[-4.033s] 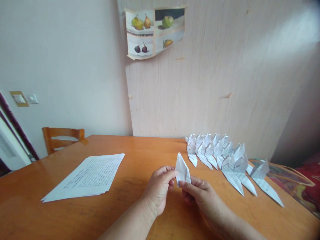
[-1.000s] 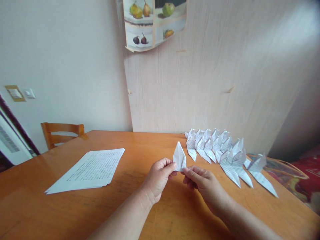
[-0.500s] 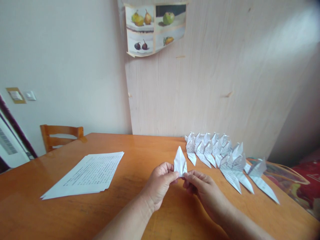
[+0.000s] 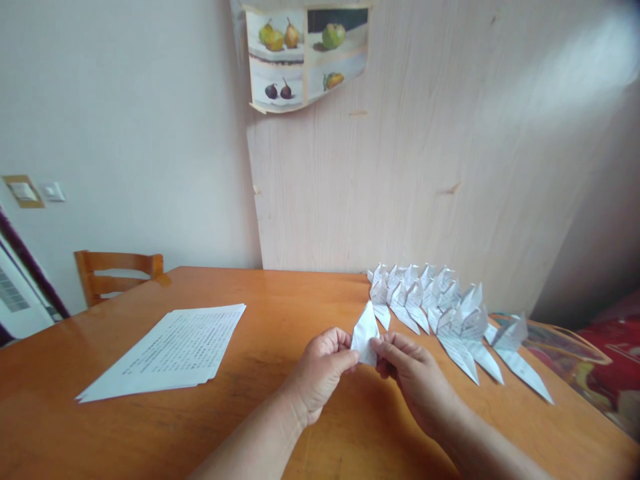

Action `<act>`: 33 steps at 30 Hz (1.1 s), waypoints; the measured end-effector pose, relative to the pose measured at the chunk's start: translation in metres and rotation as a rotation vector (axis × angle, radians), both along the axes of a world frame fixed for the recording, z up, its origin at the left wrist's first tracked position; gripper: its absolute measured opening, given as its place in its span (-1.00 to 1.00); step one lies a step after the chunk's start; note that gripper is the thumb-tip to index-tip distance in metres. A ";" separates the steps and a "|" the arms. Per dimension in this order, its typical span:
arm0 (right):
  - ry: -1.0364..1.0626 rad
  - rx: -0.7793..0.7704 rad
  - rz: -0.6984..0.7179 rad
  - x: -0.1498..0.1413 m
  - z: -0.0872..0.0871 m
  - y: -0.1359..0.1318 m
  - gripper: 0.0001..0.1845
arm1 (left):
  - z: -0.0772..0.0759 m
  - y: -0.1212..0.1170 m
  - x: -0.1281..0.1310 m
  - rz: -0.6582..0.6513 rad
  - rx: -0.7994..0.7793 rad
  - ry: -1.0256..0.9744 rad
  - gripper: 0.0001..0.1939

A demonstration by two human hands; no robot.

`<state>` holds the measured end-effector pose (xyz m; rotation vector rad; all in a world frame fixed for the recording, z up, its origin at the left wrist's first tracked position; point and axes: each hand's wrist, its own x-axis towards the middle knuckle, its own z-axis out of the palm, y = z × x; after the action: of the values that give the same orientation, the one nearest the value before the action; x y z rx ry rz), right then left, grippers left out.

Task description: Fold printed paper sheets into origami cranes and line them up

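A small pointed piece of folded paper (image 4: 366, 333) is held up above the table, its tip upward and slightly tilted to the right. My left hand (image 4: 325, 367) pinches its lower left edge between thumb and fingers. On the opposite side, the thumb and fingers of my right hand (image 4: 413, 370) grip the lower right edge. Parts of the fingers behind the paper are hidden. Beyond my right hand stand rows of similar folded paper pieces (image 4: 453, 327), each with an upright point and a long flap, with print or writing on them.
A stack of printed sheets (image 4: 170, 350) lies at left on the orange wooden table (image 4: 280, 300). A wooden chair (image 4: 120, 267) stands past the far left edge. Fruit pictures (image 4: 307, 60) hang on the wall panel. At the right edge is a clear bag (image 4: 560, 340) near something red.
The folded paper has turned and tilted a little to the right. My right thumb has moved higher along its edge. The whole view has shifted slightly.
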<state>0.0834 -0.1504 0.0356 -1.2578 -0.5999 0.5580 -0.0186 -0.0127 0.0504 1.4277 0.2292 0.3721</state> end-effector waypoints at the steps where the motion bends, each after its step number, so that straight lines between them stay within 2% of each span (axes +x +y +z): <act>1: -0.005 0.003 -0.005 0.000 0.000 0.000 -0.64 | -0.001 0.000 0.000 -0.003 -0.024 -0.004 -0.91; 9: 0.003 0.042 -0.011 -0.003 0.002 0.003 -0.69 | -0.005 0.000 0.002 -0.060 -0.361 0.059 -0.78; 16: 0.002 0.050 -0.010 -0.004 0.002 0.002 -0.71 | -0.003 -0.001 0.003 -0.024 -0.504 0.033 -0.83; 20: 0.003 0.041 -0.034 -0.005 0.002 0.002 -0.71 | -0.004 -0.001 0.003 -0.048 -0.481 0.010 -0.82; 27: -0.080 0.010 -0.006 -0.008 0.011 0.002 -0.73 | -0.002 -0.003 0.001 -0.041 -0.319 -0.007 -0.81; 33: -0.096 0.016 -0.022 -0.008 0.012 0.001 -0.72 | 0.001 -0.007 -0.001 -0.089 -0.251 0.028 -0.72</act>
<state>0.0753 -0.1494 0.0476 -1.2799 -0.6687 0.4753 -0.0201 -0.0199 0.0513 1.1920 0.2261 0.2409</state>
